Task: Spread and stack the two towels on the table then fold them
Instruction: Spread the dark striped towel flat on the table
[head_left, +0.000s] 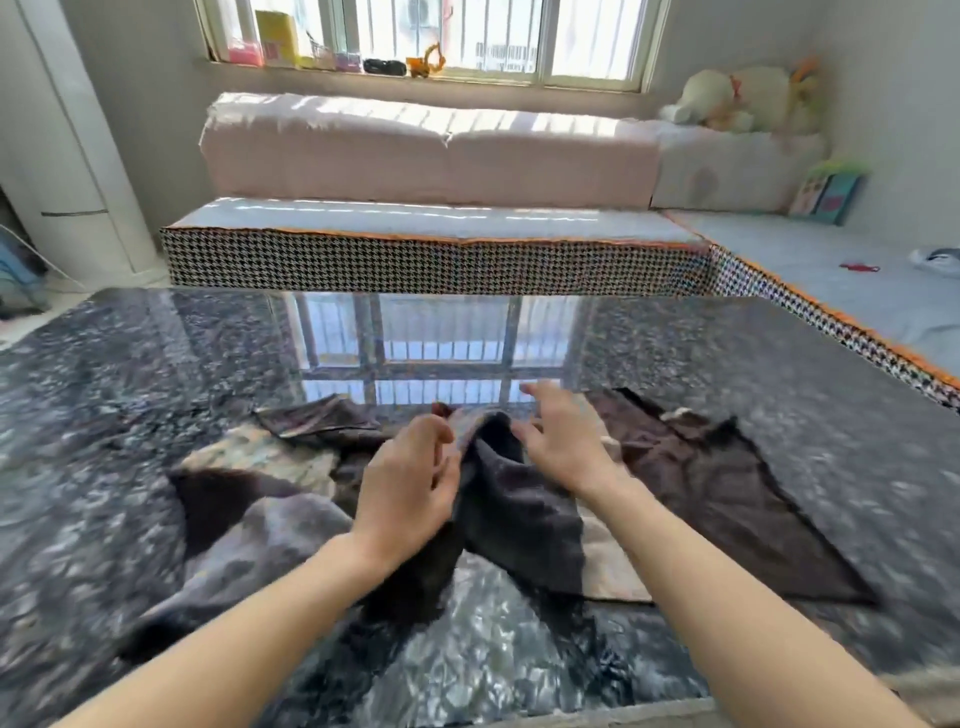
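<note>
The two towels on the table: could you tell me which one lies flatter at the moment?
The brown towel on the right lies mostly spread out on the table. The other towel, on the left, is rumpled, and the left hand grips bunched cloth between them.

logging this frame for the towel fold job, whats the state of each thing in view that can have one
dark brown towel: crumpled, partly spread on the table, not folded
grey-brown towel: rumpled, lying beside and partly under the brown one, not stacked
left hand: fingers curled, gripping a raised bunch of dark cloth
right hand: fingers relaxed, touching the cloth
glossy dark speckled stone table: bears both towels
</note>
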